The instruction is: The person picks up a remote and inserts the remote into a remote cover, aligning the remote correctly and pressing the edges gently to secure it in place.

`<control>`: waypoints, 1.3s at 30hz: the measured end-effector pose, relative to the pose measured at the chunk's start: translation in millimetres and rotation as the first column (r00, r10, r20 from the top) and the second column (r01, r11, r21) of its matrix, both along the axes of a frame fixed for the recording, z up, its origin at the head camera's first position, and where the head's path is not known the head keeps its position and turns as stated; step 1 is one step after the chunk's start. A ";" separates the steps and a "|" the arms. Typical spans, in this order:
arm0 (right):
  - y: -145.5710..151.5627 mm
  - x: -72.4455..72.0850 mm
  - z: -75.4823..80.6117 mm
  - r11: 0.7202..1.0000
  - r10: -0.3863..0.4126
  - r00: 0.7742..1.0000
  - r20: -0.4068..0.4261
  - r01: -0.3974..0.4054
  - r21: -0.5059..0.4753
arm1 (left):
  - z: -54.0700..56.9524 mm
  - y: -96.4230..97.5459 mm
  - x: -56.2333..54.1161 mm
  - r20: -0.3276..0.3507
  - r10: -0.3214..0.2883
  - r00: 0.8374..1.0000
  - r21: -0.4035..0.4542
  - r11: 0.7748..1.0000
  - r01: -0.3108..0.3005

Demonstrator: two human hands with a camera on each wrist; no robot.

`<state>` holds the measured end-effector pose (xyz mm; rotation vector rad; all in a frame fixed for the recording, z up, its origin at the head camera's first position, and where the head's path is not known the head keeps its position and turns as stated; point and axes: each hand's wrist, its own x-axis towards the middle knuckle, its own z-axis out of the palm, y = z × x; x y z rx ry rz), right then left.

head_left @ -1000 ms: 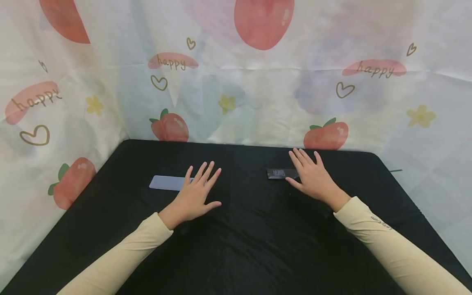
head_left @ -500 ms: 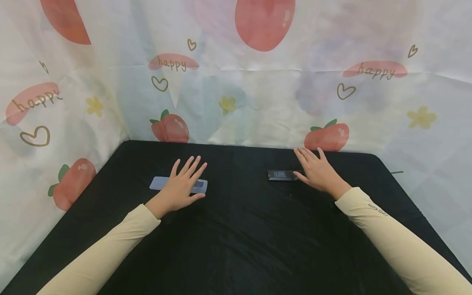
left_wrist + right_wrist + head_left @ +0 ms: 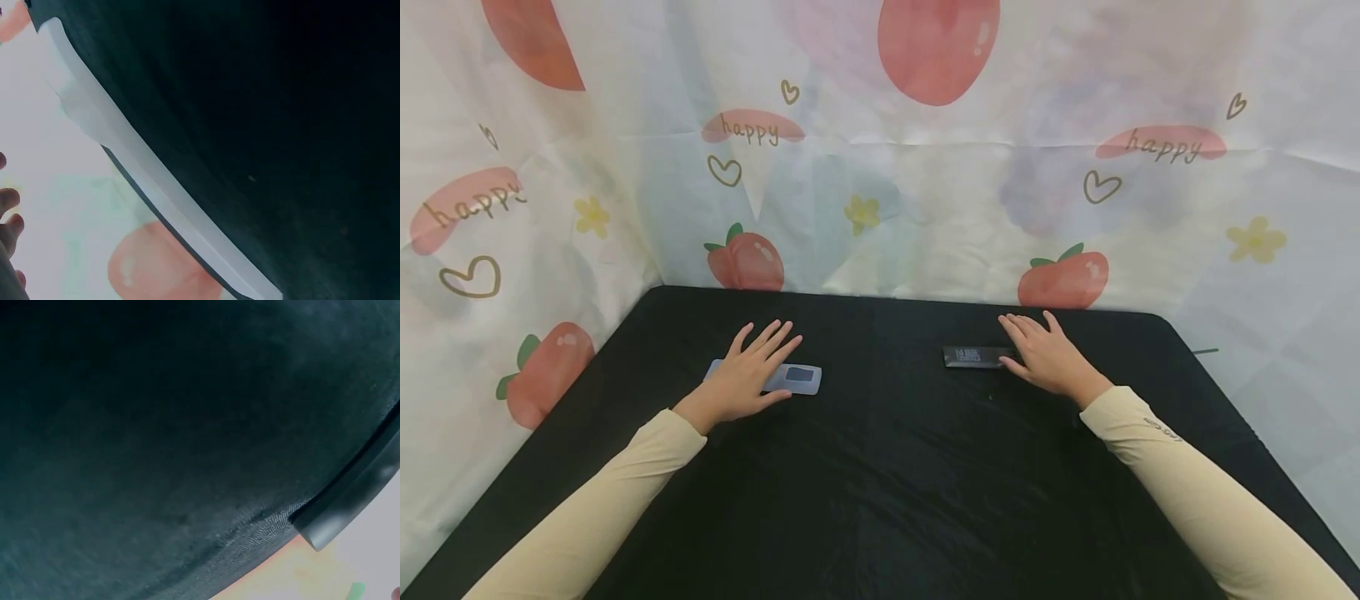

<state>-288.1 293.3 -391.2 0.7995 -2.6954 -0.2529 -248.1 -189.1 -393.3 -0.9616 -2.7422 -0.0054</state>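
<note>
Remote (image 3: 806, 379) lies on the table (image 3: 880, 475). Left hand (image 3: 737, 383) is over the remote, its fingers (image 3: 783, 351) extending past it toward the rear; the remote's right end projects clear. Contact cannot be determined. Small item (image 3: 972, 357) lies right of the remote, well apart. Right hand (image 3: 1047, 358), farther right of the remote, overlaps the item's right end. Curtain (image 3: 940, 200) stands behind and left of the remote.

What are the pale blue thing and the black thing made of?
The pale blue thing looks like hard plastic, smooth and mostly matte, with rounded corners. The black thing could be shiny plastic, since light gleams on it in the right wrist view, but metal is possible.
</note>
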 end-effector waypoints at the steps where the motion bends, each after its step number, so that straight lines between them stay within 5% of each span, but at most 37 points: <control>1: 0.5 0.0 -0.7 1.000 -0.003 1.000 0.001 0.003 0.000 | -0.8 -1.5 -0.8 -0.003 0.000 1.000 -0.006 1.000 0.000; 10: 2.9 1.7 -1.6 0.999 -0.026 0.997 0.073 0.024 0.035 | -8.3 -11.1 -4.2 -0.028 -0.028 0.999 -0.018 0.999 0.028; 26: 7.4 3.6 -4.2 0.992 -0.080 0.975 0.209 0.058 0.108 | -13.5 -14.8 -2.8 0.084 0.019 0.996 -0.125 0.992 -0.009; 39: 11.2 -0.7 -6.9 0.989 0.050 0.995 0.084 -0.061 0.136 | -14.7 -13.0 -6.8 0.060 0.015 0.998 -0.140 0.990 -0.007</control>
